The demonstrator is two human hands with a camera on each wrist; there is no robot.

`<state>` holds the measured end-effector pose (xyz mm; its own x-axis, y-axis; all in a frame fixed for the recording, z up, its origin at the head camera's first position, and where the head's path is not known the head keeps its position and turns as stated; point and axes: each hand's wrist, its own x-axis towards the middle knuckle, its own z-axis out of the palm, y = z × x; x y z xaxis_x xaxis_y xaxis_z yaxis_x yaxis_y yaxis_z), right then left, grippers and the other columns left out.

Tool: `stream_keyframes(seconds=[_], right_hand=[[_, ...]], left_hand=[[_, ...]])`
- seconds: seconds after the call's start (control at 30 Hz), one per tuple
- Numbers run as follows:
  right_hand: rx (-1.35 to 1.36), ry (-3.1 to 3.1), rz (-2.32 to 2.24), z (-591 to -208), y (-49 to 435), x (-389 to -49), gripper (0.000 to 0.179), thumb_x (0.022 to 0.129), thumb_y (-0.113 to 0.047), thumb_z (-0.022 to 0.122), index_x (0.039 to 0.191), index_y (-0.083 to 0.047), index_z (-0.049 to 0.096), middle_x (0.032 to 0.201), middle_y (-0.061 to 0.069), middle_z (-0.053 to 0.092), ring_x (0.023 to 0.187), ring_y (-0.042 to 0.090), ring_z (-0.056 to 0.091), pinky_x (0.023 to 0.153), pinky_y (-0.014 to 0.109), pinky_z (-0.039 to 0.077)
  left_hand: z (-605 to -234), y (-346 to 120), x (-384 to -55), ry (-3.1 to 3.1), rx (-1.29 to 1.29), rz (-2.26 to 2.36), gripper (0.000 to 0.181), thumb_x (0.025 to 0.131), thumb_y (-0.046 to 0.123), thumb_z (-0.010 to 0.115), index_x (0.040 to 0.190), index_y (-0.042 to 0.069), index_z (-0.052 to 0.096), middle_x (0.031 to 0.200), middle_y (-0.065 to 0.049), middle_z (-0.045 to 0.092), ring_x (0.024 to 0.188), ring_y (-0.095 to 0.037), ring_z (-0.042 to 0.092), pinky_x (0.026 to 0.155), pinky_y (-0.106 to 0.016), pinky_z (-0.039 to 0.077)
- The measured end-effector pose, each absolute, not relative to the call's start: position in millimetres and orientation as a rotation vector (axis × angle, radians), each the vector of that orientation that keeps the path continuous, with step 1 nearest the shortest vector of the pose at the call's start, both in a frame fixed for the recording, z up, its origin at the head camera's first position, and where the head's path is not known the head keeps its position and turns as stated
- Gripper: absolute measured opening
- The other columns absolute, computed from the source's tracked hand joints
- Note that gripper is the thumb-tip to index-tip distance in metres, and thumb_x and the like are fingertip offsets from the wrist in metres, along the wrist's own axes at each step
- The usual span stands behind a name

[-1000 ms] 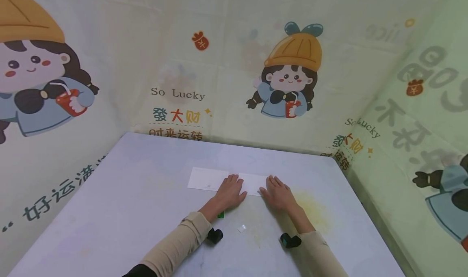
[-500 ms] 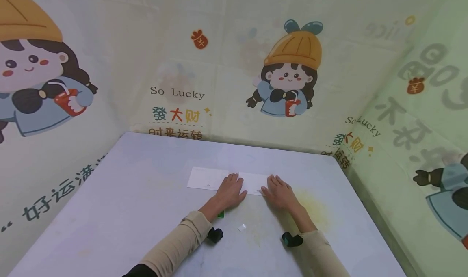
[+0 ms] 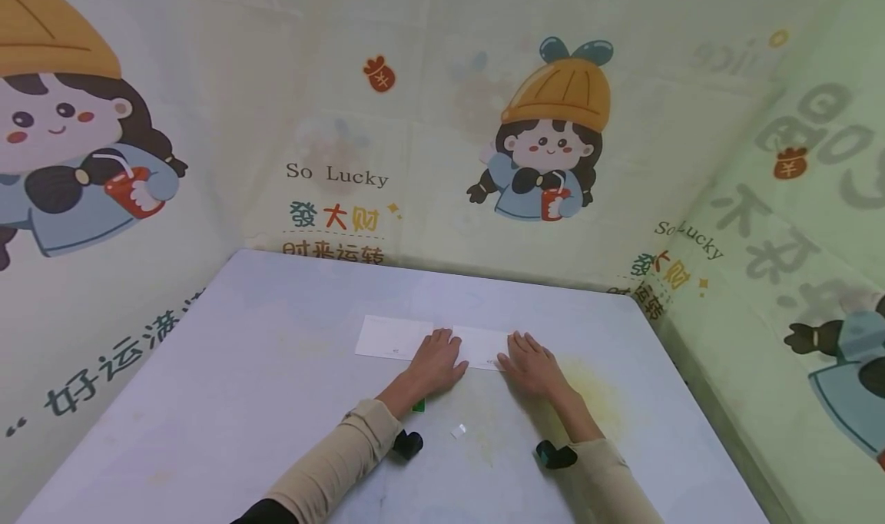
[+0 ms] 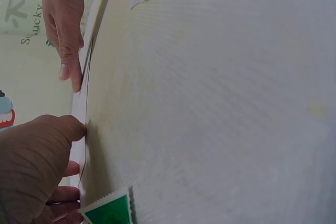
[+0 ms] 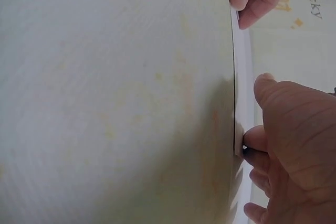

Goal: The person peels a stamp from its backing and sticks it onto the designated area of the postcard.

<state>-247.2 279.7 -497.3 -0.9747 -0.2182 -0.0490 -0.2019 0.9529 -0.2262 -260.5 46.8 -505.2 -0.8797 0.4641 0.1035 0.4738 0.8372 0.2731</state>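
Observation:
A long white paper rectangle (image 3: 394,336) with tiny print along its near edge lies flat on the white table. My left hand (image 3: 435,364) rests across its middle with fingers extended, thumb at the near edge. At its right end, the fingertips of my right hand (image 3: 534,364) touch the paper, and the palm covers that corner. In the right wrist view, the fingers (image 5: 256,138) of the right hand sit against the end of the paper (image 5: 240,103). Below the left wrist lies a green stamp (image 4: 113,211) with a serrated white border, partly hidden in the head view.
A small white scrap (image 3: 459,431) lies on the table between the forearms. Black wrist cameras (image 3: 408,445) protrude from both sleeves. The table's far edge (image 3: 442,272) meets a printed cloth backdrop (image 3: 429,124), and another cloth side hangs to the right.
My right hand has slid slightly to the right along the paper's end. The left hand, paper, stamp and scrap stay where they were.

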Motion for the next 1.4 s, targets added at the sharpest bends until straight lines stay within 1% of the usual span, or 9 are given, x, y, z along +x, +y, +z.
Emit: stream_keyframes(seconds=[0.2, 0.57, 0.93, 1.13, 1.4], right_hand=[[-0.341, 3.032, -0.38, -494, 280, -244, 0.066, 0.108, -0.037, 0.047, 0.154, 0.008, 0.035, 0.163, 0.026, 0.029, 0.153, 0.044, 0.021, 0.119, 0.065, 0.02], [-0.363, 3.049, -0.406, -502, 284, -243, 0.066, 0.108, -0.037, 0.047, 0.153, 0.009, 0.035, 0.162, 0.027, 0.029, 0.153, 0.044, 0.021, 0.119, 0.065, 0.02], [-0.345, 3.036, -0.392, -502, 284, -246, 0.068, 0.108, -0.039, 0.047, 0.155, 0.008, 0.032, 0.164, 0.025, 0.027, 0.154, 0.043, 0.018, 0.121, 0.063, 0.018], [-0.331, 3.054, -0.437, -504, 283, -243, 0.066, 0.108, -0.037, 0.047, 0.154, 0.009, 0.033, 0.163, 0.026, 0.028, 0.154, 0.043, 0.02, 0.12, 0.063, 0.019], [-0.406, 3.136, -0.583, -505, 284, -240, 0.061, 0.109, -0.033, 0.046, 0.151, 0.011, 0.038, 0.16, 0.029, 0.032, 0.15, 0.046, 0.027, 0.116, 0.066, 0.025]], left_hand=[[-506, 47, -261, -2.972, -0.773, -0.457, 0.052, 0.104, 0.038, 0.058, 0.14, 0.0, 0.056, 0.147, -0.02, 0.051, 0.14, -0.033, 0.044, 0.115, -0.046, 0.037], [-506, 47, -259, -2.998, -0.768, -0.475, 0.054, 0.104, 0.039, 0.058, 0.141, 0.0, 0.055, 0.149, -0.021, 0.049, 0.141, -0.033, 0.044, 0.116, -0.046, 0.037], [-506, 47, -260, -2.984, -0.762, -0.462, 0.053, 0.104, 0.038, 0.058, 0.14, 0.0, 0.056, 0.149, -0.021, 0.05, 0.141, -0.033, 0.044, 0.116, -0.047, 0.037], [-506, 47, -260, -2.991, -0.77, -0.467, 0.053, 0.104, 0.039, 0.058, 0.141, 0.001, 0.056, 0.15, -0.02, 0.049, 0.141, -0.033, 0.043, 0.116, -0.047, 0.037], [-510, 44, -263, -3.003, -0.748, -0.558, 0.054, 0.105, 0.039, 0.054, 0.146, 0.004, 0.051, 0.152, -0.017, 0.048, 0.143, -0.032, 0.042, 0.117, -0.047, 0.036]])
